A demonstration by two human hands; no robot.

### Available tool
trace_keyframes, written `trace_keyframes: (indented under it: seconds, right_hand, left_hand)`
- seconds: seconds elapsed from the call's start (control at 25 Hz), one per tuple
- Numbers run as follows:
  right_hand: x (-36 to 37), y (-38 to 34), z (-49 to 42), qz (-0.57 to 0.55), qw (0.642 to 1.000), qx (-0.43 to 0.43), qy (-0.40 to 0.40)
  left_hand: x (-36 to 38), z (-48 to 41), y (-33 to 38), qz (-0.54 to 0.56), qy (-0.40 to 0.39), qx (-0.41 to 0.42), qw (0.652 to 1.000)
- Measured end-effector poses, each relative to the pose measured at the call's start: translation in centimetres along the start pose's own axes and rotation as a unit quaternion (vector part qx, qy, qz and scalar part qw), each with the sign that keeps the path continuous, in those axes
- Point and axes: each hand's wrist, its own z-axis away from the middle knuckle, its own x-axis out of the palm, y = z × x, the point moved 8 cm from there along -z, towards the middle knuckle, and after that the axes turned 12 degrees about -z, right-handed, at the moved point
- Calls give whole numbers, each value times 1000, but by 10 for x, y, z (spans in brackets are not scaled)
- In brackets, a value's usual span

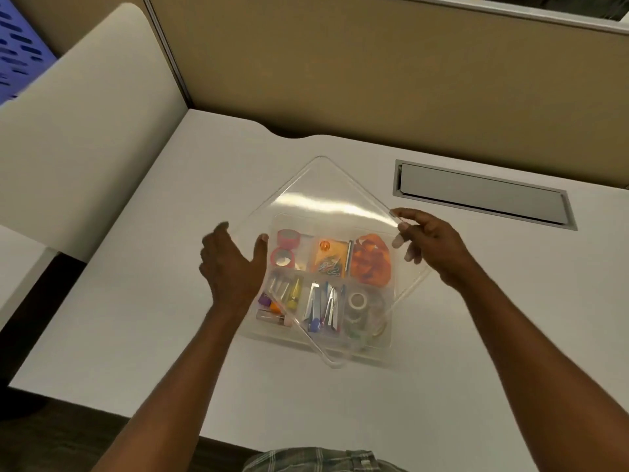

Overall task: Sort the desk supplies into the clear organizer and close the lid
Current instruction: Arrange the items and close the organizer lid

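Right hand (429, 247) pinches the lid (326, 199) over the organizer (383, 349); blurred left hand (231, 264) seemingly grips it.

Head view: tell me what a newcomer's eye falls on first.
A clear lid, turned cornerwise and catching glare, hangs over the clear organizer at mid-desk, with the left hand and right hand gripping opposite corners. Through it the colours show: pink tape rolls in the far left compartment, an orange heap far right, and clear tape rolls near right.
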Motion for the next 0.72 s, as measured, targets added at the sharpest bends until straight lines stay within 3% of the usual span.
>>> trace_keyframes:
  seconds: [0.04,0.12,0.2,0.24,0.32,0.4,0.48,0.56,0.72]
  right_hand:
    - [4,-8,-5,15,998,-4,-53]
    - [14,-15,-10,46,990,-2,-133]
    - [19,-13,-14,45,990,6,-137]
    - [17,-8,-16,29,994,11,-100]
    - [4,14,-17,11,999,22,39]
    - [-9,48,-8,66,981,72,167]
    - [-2,87,5,82,966,165,182]
    - [13,111,16,49,962,214,160]
    - [11,114,21,72,959,199,188]
  left_hand:
    - [0,-14,5,-14,-21,17,1000]
    - [14,-33,14,13,-144,55,988]
    - [36,-29,13,122,-282,38,951]
    - [45,-25,8,179,-305,8,935]
    - [60,-18,-7,256,-289,-59,920]
    - [75,-13,-17,287,-269,-99,914]
    - [86,-14,-19,269,-255,-100,923]
    - [89,-23,-16,182,-222,-67,956]
    - [89,-40,-3,16,-142,-11,990]
